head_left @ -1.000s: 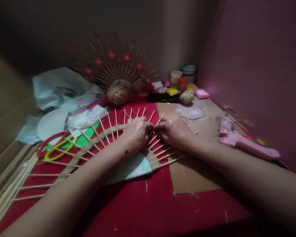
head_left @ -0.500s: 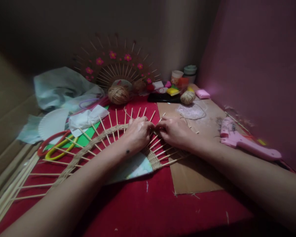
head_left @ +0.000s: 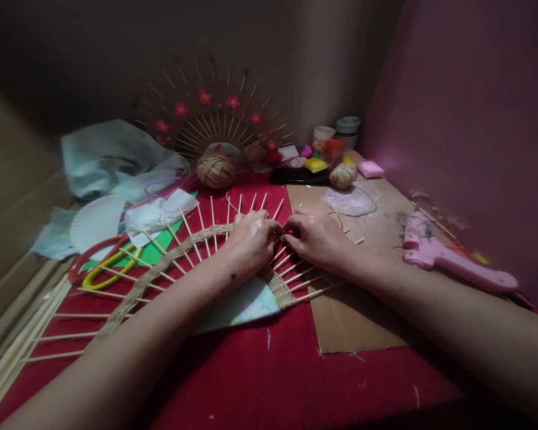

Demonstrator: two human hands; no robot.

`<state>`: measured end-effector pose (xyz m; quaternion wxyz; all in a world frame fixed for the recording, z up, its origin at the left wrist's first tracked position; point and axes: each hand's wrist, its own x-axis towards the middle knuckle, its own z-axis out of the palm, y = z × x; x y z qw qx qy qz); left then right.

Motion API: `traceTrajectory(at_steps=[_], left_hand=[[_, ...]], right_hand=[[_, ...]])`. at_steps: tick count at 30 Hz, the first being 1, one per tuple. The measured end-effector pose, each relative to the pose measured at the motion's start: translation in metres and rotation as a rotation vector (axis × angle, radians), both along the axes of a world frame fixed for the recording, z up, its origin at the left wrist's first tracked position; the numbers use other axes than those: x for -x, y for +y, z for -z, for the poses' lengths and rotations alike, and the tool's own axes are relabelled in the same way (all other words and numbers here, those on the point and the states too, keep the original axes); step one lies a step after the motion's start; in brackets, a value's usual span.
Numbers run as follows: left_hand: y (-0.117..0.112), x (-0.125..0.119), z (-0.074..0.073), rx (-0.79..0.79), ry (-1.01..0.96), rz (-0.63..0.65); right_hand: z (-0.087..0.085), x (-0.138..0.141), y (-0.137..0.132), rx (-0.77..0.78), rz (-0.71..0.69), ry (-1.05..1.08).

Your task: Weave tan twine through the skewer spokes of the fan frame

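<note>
A round woven piece [head_left: 161,269] lies flat on the red cloth, with thin wooden skewers sticking out like rays and a band of twine woven round them. My left hand [head_left: 251,242] rests on its far right part, fingers curled and pinched among the skewers. My right hand [head_left: 316,239] meets it fingertip to fingertip, also pinched closed at the same spot. What the fingers pinch is too small to name; it looks like the twine strand or a skewer. A paper disc [head_left: 244,301] shows at the piece's centre, under my left forearm.
A pink glue gun [head_left: 448,257] lies right on a cardboard sheet [head_left: 358,322]. Two twine balls [head_left: 215,170] [head_left: 343,175], a finished flowered fan [head_left: 215,122], cups and small coloured items stand behind. Paper plate [head_left: 94,221], scissors [head_left: 103,272], and loose skewers [head_left: 18,346] are left.
Both hands stay at the same spot on the woven piece; the fingertips have drawn slightly closer together. The view has shifted a little.
</note>
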<state>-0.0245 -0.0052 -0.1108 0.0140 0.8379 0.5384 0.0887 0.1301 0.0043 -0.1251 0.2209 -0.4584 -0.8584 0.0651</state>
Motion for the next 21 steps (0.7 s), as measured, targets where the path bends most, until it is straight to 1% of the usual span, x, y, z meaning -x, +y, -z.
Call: traceTrajectory(at_steps=[4, 7, 9, 11, 15, 18, 21], left_hand=[[0.000, -0.001, -0.004, 0.017, 0.009, -0.018], [-0.001, -0.002, -0.009, 0.043, -0.015, -0.036], [-0.002, -0.001, -0.011, 0.032, -0.031, -0.049], [-0.002, -0.001, -0.009, -0.004, -0.041, -0.046], [-0.001, 0.002, 0.001, -0.118, -0.018, -0.002], [0.000, 0.003, 0.006, -0.167, 0.033, 0.040], [-0.001, 0.004, 0.008, -0.210, 0.108, 0.077]], right_hand=[[0.000, 0.001, 0.001, -0.004, -0.002, -0.013], [-0.001, 0.001, 0.001, -0.001, 0.003, -0.017], [-0.001, 0.001, 0.000, 0.003, 0.003, -0.013], [-0.002, 0.001, -0.001, 0.001, 0.000, -0.010], [-0.001, 0.000, -0.001, -0.005, -0.005, -0.010], [0.000, 0.000, 0.000, -0.006, -0.014, -0.001], [0.000, -0.001, 0.001, 0.003, -0.021, 0.012]])
